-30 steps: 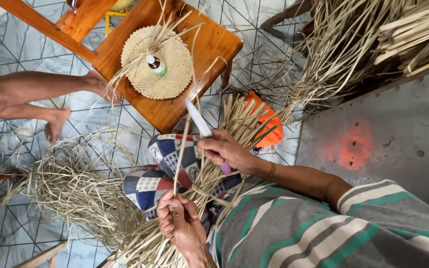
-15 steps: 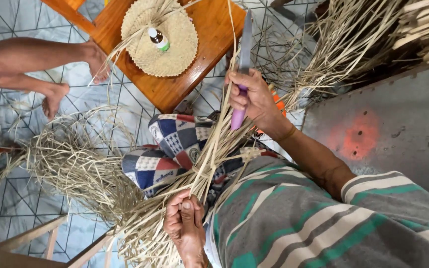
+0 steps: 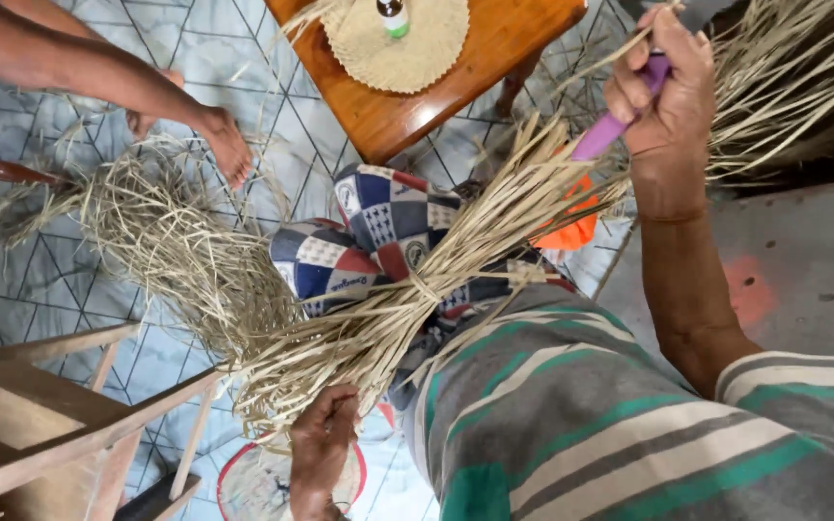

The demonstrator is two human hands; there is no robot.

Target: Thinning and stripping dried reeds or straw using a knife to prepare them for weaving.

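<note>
Purple handle point(image 3: 613, 125) half-hidden in right hand point(image 3: 668, 87)

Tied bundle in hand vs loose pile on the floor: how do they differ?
The tied bundle is bound at its middle with strands roughly parallel; the loose pile is tangled and unbound. The bundle lies across the lap, gripped by the left hand; the pile rests on the tiled floor, untouched. Both are pale dried straw-like strips.

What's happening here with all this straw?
A person in a striped shirt holds a tied bundle of dried straw-like strips across their lap. The left hand grips the bundle's lower end; the right hand is raised, clutching a purple-handled tool. Loose strips lie heaped on the tiled floor. A round woven mat sits on a wooden stool, and another person's feet rest nearby.
</note>
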